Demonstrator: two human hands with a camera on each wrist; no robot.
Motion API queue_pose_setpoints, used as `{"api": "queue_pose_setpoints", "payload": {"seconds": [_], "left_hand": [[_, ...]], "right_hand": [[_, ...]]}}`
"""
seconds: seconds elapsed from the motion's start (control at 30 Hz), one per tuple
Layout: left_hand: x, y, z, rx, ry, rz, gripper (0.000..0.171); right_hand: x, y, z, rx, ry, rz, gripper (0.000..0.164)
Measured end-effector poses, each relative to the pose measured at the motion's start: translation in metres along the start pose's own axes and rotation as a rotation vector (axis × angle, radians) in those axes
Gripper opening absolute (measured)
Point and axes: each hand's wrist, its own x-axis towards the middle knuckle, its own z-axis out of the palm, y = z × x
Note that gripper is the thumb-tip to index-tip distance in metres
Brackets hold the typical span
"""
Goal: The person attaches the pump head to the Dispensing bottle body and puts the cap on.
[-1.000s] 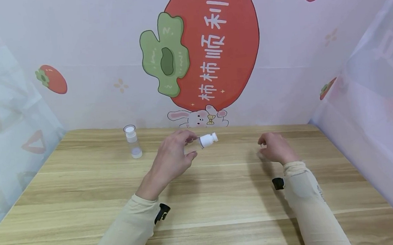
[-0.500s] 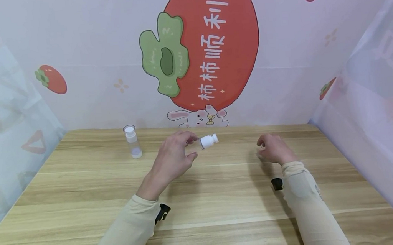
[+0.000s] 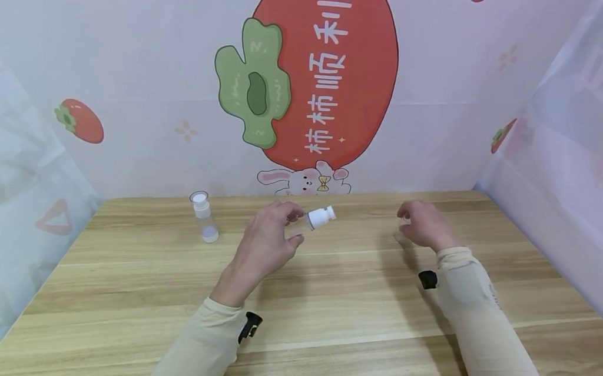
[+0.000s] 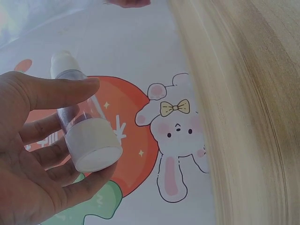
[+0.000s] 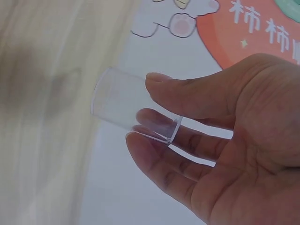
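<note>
My left hand (image 3: 265, 232) grips a small clear pump bottle (image 4: 93, 140) above the table. Its white pump top (image 3: 321, 217) points to the right in the head view, with no cover over it. Thumb and fingers curl round the clear body; the white base shows in the left wrist view. Farther right, my right hand (image 3: 425, 225) pinches a clear plastic cap (image 5: 117, 98) between thumb and fingers. The cap is see-through and hard to make out in the head view. The two hands are well apart.
A second pump bottle (image 3: 205, 219), with a clear cap over its white top, stands upright at the back left of the wooden table (image 3: 335, 350). Behind the table rises a printed backdrop (image 3: 137, 59), with cloth sides left and right.
Both hands hold nearly the same places, with only slight shifts of the right hand. The standing bottle has not moved.
</note>
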Motion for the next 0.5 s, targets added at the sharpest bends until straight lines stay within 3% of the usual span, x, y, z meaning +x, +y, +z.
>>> {"api": "queue_pose_setpoints", "payload": {"seconds": [0.5], "left_hand": [[0.001, 0.001, 0.001, 0.008, -0.023, -0.018, 0.039]], "right_hand": [[-0.015, -0.027, -0.023, 0.033, 0.129, -0.061, 0.030]]}}
